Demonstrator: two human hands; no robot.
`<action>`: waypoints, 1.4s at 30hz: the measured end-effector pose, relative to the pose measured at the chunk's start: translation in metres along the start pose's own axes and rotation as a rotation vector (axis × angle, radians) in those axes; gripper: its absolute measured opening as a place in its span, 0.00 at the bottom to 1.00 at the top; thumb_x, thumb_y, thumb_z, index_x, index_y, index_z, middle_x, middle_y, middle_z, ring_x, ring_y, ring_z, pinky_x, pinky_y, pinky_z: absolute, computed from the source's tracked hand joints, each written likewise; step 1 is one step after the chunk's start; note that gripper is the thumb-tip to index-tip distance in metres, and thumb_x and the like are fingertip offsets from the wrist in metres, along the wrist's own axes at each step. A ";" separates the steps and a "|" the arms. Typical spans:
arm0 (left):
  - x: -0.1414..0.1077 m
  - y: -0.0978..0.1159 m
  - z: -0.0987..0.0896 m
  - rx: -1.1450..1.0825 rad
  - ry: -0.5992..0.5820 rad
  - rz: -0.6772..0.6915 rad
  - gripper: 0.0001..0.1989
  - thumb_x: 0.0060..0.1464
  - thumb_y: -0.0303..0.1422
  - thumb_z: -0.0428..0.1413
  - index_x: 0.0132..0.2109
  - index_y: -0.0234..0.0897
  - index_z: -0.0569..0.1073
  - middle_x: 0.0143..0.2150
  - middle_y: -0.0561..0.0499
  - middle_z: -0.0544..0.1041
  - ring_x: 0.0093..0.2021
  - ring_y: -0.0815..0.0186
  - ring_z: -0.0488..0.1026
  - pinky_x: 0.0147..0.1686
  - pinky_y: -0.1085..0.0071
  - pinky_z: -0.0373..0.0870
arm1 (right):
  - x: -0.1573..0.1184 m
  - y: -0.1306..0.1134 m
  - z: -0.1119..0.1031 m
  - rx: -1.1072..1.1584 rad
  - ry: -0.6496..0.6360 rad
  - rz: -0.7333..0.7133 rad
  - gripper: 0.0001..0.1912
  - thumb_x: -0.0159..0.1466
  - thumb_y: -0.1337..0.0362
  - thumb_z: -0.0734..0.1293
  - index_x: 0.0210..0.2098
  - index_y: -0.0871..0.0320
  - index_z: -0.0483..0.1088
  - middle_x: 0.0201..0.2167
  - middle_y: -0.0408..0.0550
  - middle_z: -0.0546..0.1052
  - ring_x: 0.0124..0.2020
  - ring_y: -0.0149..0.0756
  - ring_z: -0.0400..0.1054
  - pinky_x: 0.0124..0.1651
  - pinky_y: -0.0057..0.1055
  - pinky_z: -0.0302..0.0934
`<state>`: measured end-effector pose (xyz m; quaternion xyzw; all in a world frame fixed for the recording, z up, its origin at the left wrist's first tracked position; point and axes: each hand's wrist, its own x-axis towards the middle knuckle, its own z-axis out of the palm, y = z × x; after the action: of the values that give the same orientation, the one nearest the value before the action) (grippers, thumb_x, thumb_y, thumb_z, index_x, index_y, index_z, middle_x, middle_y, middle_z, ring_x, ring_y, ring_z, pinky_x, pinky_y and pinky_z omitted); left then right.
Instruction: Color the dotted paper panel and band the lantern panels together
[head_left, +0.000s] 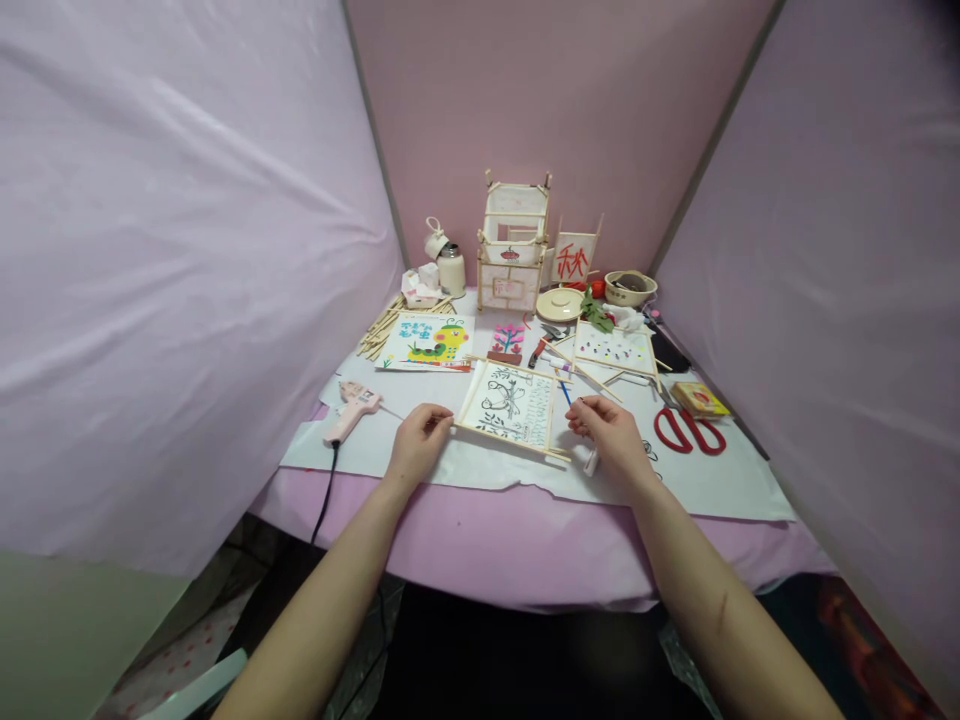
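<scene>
A sheet with a black ink drawing (504, 402), framed by thin wooden sticks, lies at the middle of the table near its front edge. My left hand (422, 440) is closed at the frame's lower left corner, its fingertips pinching the stick end. To the right of the frame is my right hand (604, 428), fingers curled together; whether anything small is between them is too small to tell. A blue-tipped pen (564, 390) lies just beyond its fingertips. Under that hand a small whitish object (591, 462) shows partly.
At left lies a pink glue gun (352, 412) with a black cord. Red-handled scissors (690, 430) and a yellow box (700, 400) are at right. Behind stand a stick-frame lantern (513, 245), a cream bottle (451, 270), a caterpillar picture (424, 342) and a bowl (630, 288).
</scene>
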<state>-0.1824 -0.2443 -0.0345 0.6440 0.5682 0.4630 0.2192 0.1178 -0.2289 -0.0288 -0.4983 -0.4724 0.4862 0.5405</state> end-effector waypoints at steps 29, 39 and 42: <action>0.045 0.104 -0.043 -0.186 0.109 0.398 0.35 0.46 0.31 0.62 0.59 0.50 0.58 0.58 0.46 0.61 0.48 0.61 0.70 0.50 0.59 0.72 | 0.051 -0.030 0.032 -0.141 -0.048 -0.330 0.16 0.53 0.53 0.72 0.35 0.56 0.71 0.35 0.48 0.76 0.37 0.38 0.70 0.41 0.35 0.64; 0.020 0.042 0.033 -0.215 0.235 -0.061 0.13 0.57 0.38 0.54 0.47 0.37 0.65 0.42 0.47 0.73 0.43 0.61 0.72 0.41 0.67 0.70 | 0.094 0.000 0.076 0.000 -0.117 -0.212 0.21 0.48 0.55 0.74 0.37 0.58 0.68 0.39 0.51 0.76 0.41 0.39 0.71 0.49 0.39 0.63; 0.029 0.038 0.028 -0.210 0.340 -0.011 0.14 0.56 0.43 0.55 0.42 0.38 0.66 0.36 0.50 0.73 0.38 0.63 0.72 0.37 0.69 0.69 | 0.094 0.000 0.078 0.020 -0.093 -0.225 0.22 0.49 0.55 0.74 0.39 0.57 0.68 0.43 0.52 0.75 0.45 0.40 0.70 0.51 0.38 0.63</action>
<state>-0.1407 -0.2205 -0.0068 0.5272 0.5492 0.6203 0.1886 0.0481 -0.1286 -0.0215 -0.4138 -0.5450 0.4497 0.5741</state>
